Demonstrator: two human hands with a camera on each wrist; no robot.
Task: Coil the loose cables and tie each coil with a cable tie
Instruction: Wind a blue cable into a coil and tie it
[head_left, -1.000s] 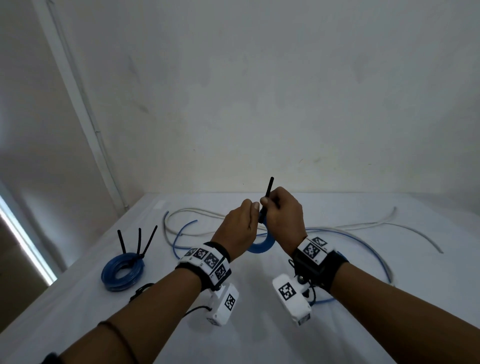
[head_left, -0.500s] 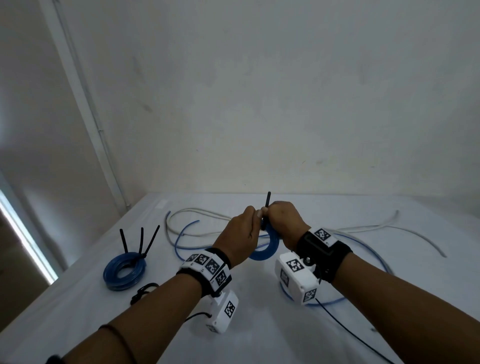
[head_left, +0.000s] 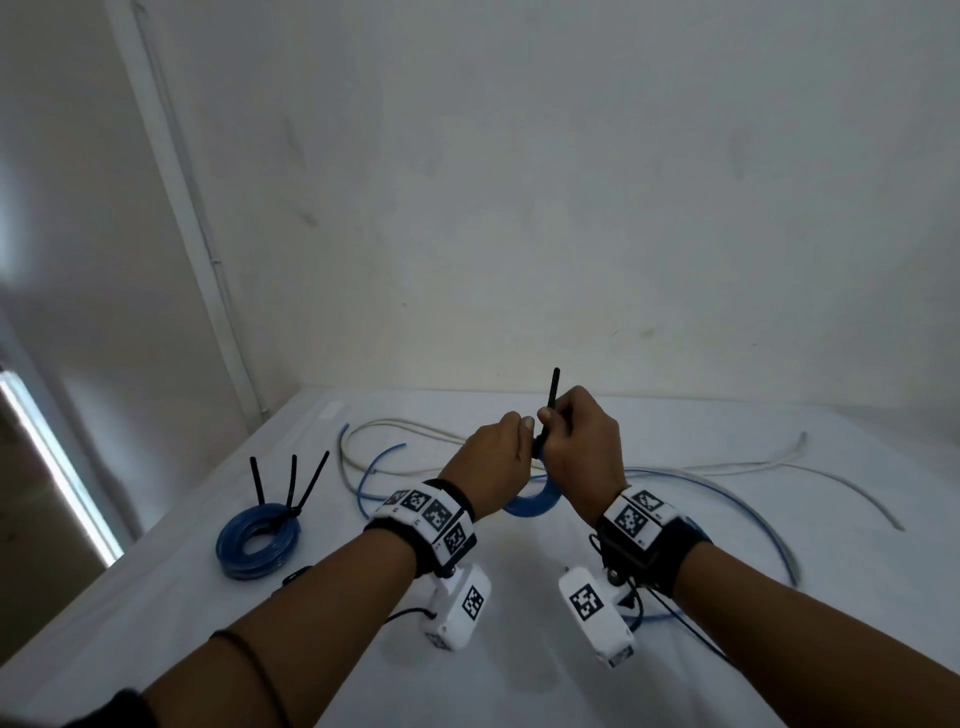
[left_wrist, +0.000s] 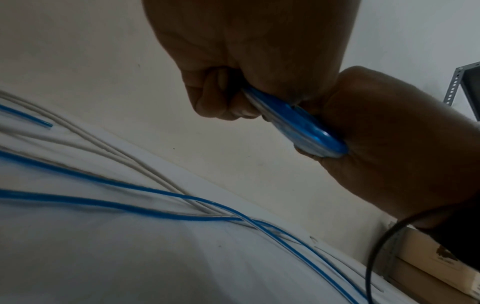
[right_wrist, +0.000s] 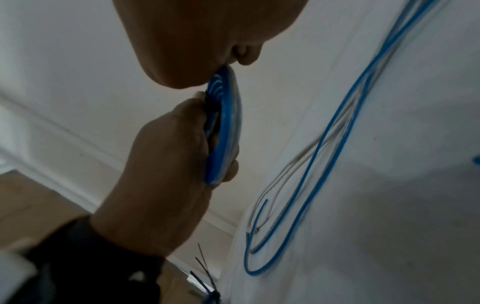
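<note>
A small blue cable coil (head_left: 535, 503) is held up over the white table (head_left: 779, 519) between both hands. My left hand (head_left: 496, 454) grips the coil (left_wrist: 298, 127) with its fingers curled round it. My right hand (head_left: 576, 436) pinches the black cable tie (head_left: 553, 395), whose tail sticks up above the knuckles. In the right wrist view the coil (right_wrist: 223, 131) shows edge-on, and the tie's loop is mostly hidden by fingers. A second blue coil (head_left: 258, 540) lies at the left, bound by three black ties.
A loose blue cable (head_left: 374, 467) and a loose grey cable (head_left: 405, 428) trail across the back and right of the table. A small black loop (head_left: 295, 574) lies by my left forearm. The wall stands close behind, and the table's left edge drops off beside the tied coil.
Both hands dipped with the coil half a second ago and have risen again. The tie's tail now sticks up further above my right hand.
</note>
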